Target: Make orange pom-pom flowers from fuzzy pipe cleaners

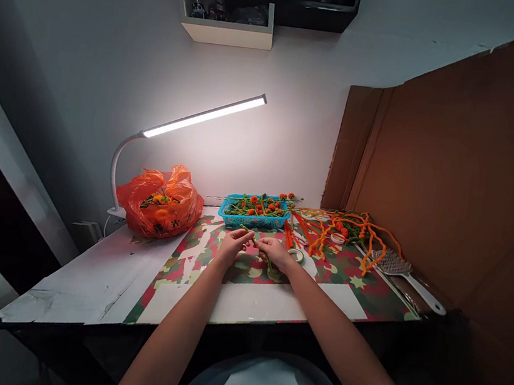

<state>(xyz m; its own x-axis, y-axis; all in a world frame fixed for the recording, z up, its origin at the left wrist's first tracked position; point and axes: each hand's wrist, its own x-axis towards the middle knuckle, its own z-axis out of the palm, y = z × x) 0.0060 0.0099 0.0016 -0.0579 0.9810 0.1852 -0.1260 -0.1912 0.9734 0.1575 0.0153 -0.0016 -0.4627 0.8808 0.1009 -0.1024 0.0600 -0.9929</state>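
Note:
A thin green stem (268, 262) runs between my two hands over the middle of the table. My left hand (235, 244) pinches its upper end. My right hand (274, 251) closes on it a little farther right, and green strands hang below that hand. Just right of my right hand lies a roll of pale green tape (296, 256). Behind my hands stands a blue basket (256, 221) with orange flowers on green stems. Orange fuzzy strips (370, 245) lie in a tangle to the right.
An orange plastic bag (163, 221) with flowers stands at the back left, beside a lit lamp (205, 116). A hairbrush (419, 289) lies at the right edge. Cardboard (450, 161) walls off the right side. Shelves (230, 36) hang above.

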